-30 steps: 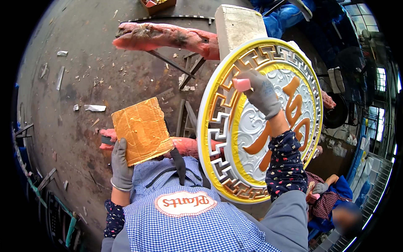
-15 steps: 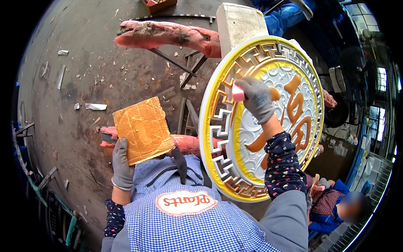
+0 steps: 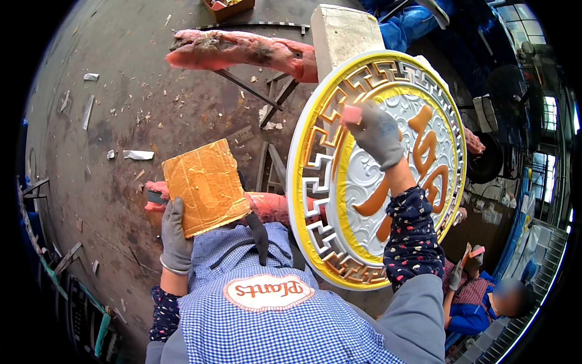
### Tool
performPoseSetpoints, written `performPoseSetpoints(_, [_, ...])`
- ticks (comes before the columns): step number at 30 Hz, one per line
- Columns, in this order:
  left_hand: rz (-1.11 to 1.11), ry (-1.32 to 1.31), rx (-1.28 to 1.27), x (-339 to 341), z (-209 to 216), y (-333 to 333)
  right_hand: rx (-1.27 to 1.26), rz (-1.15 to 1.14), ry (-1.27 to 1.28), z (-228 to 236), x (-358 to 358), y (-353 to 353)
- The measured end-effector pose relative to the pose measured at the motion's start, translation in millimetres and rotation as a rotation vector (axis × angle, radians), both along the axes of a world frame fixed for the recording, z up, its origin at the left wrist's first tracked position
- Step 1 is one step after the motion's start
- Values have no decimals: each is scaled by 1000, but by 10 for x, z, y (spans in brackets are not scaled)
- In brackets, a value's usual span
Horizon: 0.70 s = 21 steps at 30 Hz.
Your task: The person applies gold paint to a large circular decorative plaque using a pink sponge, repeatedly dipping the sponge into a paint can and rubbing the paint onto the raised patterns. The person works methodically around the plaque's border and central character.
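Left hand [image 3: 176, 233] grips gold-smeared cardboard square [image 3: 205, 188], thumb at edge. To its right, round relief panel [image 3: 364, 176]: left fret stretch [image 3: 316, 200] white, apparently uncoated; far-left and near stretches gold. Right hand [image 3: 379, 133], curled round pink sponge block [image 3: 351, 114], over far-left border; contact unclear.

Showed matt fabric on the gloves [image 3: 380, 134], gold gloss over wrinkles on the board [image 3: 205, 189], and matt, foam-like texture on the sponge [image 3: 351, 114]. Combined smooth white relief [image 3: 362, 173], metallic-looking gold fretwork [image 3: 328, 115] and creased yellow film [image 3: 344, 209] on the disc [image 3: 364, 230]. Presented woven matt cloth in the apron [image 3: 242, 330]; rough, lumpy texture on the beam [image 3: 242, 50].
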<state>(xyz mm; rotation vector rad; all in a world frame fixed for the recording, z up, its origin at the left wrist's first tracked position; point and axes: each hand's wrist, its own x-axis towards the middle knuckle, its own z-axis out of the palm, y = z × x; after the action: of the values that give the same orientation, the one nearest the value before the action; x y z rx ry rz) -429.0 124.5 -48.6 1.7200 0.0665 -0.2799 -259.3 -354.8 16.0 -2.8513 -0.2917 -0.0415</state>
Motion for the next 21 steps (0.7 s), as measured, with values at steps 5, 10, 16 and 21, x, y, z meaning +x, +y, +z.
performPoseSetpoints(5, [7, -9, 75, -39, -21, 13, -154, 26, 143, -76, 113, 193])
performPoseSetpoints(10, [87, 21, -99, -77, -55, 31, -206, 147, 343, -8, 29, 352])
performPoseSetpoints(16, [506, 451, -638, -14, 35, -31, -315, 84, 278, 12, 139, 314])
performPoseSetpoints(21, [500, 425, -602, -45, 0, -2, -297, 192, 383, 44, 36, 376])
